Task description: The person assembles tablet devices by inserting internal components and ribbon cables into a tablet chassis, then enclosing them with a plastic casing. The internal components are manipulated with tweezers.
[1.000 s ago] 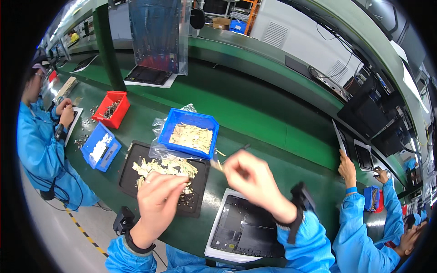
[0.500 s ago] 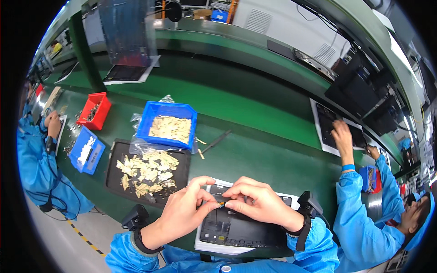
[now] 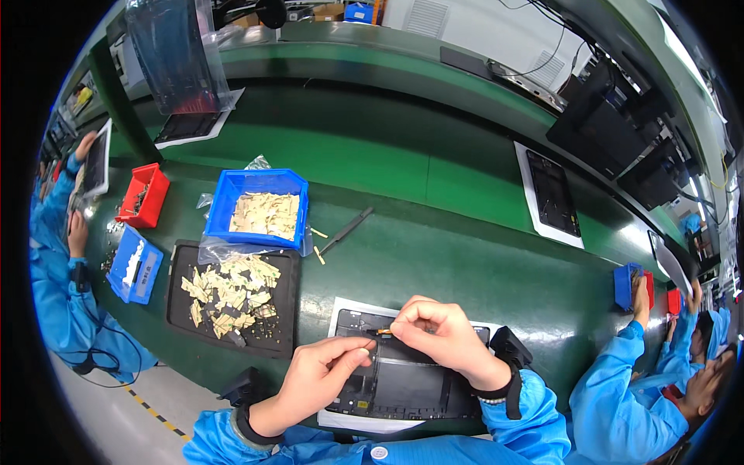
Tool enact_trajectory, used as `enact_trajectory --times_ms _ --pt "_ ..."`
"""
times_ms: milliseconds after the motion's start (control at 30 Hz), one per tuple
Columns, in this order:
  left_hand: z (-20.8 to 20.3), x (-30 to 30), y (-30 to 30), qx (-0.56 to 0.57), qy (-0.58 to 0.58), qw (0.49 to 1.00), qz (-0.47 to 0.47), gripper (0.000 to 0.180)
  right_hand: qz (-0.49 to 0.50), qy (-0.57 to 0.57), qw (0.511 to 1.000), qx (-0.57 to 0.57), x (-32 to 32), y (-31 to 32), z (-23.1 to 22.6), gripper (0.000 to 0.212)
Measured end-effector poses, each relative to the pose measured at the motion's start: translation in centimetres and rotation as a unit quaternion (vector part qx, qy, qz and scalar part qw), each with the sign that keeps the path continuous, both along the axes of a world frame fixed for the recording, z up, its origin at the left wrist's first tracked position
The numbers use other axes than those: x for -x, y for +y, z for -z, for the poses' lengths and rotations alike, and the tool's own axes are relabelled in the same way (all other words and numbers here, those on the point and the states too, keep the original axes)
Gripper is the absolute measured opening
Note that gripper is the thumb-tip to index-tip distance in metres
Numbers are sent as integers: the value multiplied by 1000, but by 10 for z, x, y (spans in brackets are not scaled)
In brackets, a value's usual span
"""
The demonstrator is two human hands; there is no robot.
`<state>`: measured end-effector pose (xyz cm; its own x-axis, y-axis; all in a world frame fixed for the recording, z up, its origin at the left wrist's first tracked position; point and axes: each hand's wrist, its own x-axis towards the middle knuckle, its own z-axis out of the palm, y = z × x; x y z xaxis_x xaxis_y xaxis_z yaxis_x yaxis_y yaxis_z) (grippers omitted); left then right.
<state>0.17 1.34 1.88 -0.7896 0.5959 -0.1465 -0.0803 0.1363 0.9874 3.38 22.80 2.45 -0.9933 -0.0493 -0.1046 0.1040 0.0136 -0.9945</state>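
My right hand (image 3: 448,341) pinches a small orange-and-dark strip (image 3: 384,332) between thumb and forefinger, above the upper part of a black tablet housing (image 3: 411,386). Lower and to the left, my left hand (image 3: 314,380) has its thumb and fingertips together near the housing's left side; whatever they hold, if anything, is too small to name. The housing lies on a white sheet (image 3: 341,420) in front of me, partly covered by both hands.
Left of the housing is a black tray (image 3: 178,256) with pale strips. Behind it stands a blue bin (image 3: 301,203) of similar strips, beside a dark slim tool (image 3: 346,230). A red bin (image 3: 155,200) and smaller blue bin (image 3: 147,280) stand farther left. Co-workers sit on both sides.
My left hand has drawn away from my right hand, down and left; the strip stays in the right. The right co-worker's hand has left the far tablet housing for a blue bin.
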Motion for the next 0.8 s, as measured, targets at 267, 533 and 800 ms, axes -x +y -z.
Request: enact_trajectory --times_ms 267,533,800 --pt "30 4 1 207 422 881 -49 23 71 190 900 -386 9 -8 40 9" --pt "31 4 4 237 477 846 -31 35 84 167 913 -363 11 -10 47 10" --pt "30 4 7 261 483 835 -13 36 79 180 907 -372 13 -10 47 11"
